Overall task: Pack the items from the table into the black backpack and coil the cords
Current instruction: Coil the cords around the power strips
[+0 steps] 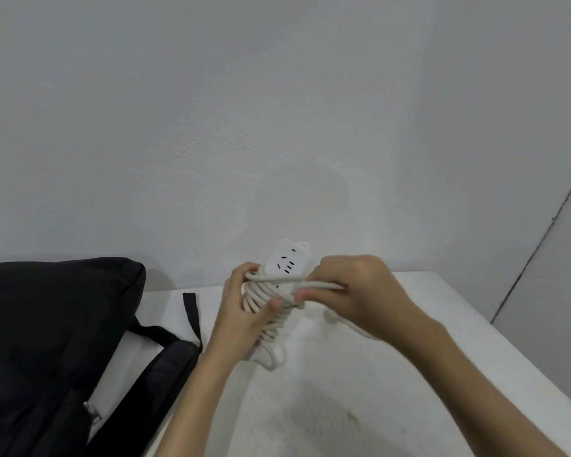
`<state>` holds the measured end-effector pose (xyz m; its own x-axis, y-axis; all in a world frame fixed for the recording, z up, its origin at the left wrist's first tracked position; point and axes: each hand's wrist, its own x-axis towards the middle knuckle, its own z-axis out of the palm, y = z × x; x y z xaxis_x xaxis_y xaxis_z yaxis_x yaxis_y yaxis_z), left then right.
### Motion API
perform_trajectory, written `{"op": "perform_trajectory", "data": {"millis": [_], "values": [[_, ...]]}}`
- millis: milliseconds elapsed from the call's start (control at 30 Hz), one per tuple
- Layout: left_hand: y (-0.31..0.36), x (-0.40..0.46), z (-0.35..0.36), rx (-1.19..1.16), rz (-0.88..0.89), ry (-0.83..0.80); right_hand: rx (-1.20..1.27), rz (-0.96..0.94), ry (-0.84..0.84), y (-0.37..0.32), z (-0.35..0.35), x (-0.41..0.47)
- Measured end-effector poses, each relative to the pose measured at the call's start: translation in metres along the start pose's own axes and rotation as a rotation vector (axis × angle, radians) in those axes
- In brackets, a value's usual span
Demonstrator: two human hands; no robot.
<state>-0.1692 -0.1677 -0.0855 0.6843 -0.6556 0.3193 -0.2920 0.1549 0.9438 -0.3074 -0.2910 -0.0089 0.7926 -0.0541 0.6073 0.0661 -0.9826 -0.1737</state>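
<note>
Nearest to me, the white tabotop-space shows only its worn surface: the tabletop [360, 407] is scuffed with faint brown marks. At the near left lies the black backpack [47, 341], flat on its side, its padded shoulder strap [165, 374] and a thin loose strap running onto the tabletop beside my left forearm.

Farther in, both my hands meet above the middle of the tabletop. My left hand [244, 308] is closed around the white power strip [285, 258], thumb pressing the wound loops of its cord [264, 321] against the strip's body. The strip tilts upward and away, its socket face toward me, clear of the surface. A loop of cord hangs below my left palm.

My right hand [350, 288] pinches a stretch of the same cord between thumb and fingers, drawn across the bundle. A short length trails under my right wrist; it seems to touch the tabletop, though blur hides that.

Beyond stands a plain pale wall [277, 110].
</note>
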Motion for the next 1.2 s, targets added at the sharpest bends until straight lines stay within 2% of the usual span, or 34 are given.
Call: {"op": "perform_trajectory", "data": {"millis": [100,267,433,500,600,667,833,900,1000,1100,1200], "values": [[0.002,-0.002,0.008,-0.072,0.019,-0.095,0.020,-0.067,-0.011,0.002,-0.012,0.015],[0.013,-0.008,0.012,0.216,-0.042,-0.021,0.093,-0.060,-0.076,-0.010,-0.004,0.022],[0.024,-0.013,0.013,0.313,-0.030,-0.030,0.100,0.016,-0.153,-0.022,-0.005,0.030],[0.025,-0.013,0.010,0.330,-0.017,-0.017,0.227,0.148,-0.241,-0.016,-0.014,0.036],[0.026,-0.011,-0.001,0.344,-0.047,0.002,0.559,0.326,-0.513,0.013,-0.034,0.042],[0.024,-0.008,-0.012,0.314,-0.090,-0.049,0.668,0.341,-0.530,0.033,-0.038,0.042],[0.034,-0.008,-0.017,-0.004,-0.094,-0.293,0.735,0.443,-0.161,0.055,-0.012,0.040],[0.036,-0.007,-0.011,-0.159,-0.082,-0.302,0.740,0.487,-0.027,0.054,0.006,0.039],[0.038,-0.007,-0.009,-0.364,-0.159,-0.219,0.659,0.466,0.102,0.054,0.036,0.033],[0.039,-0.004,-0.014,-0.601,-0.243,-0.114,0.526,0.562,0.094,0.064,0.058,0.018],[0.035,-0.002,-0.022,-0.772,-0.275,-0.013,0.652,0.670,-0.046,0.076,0.073,-0.002]]}}
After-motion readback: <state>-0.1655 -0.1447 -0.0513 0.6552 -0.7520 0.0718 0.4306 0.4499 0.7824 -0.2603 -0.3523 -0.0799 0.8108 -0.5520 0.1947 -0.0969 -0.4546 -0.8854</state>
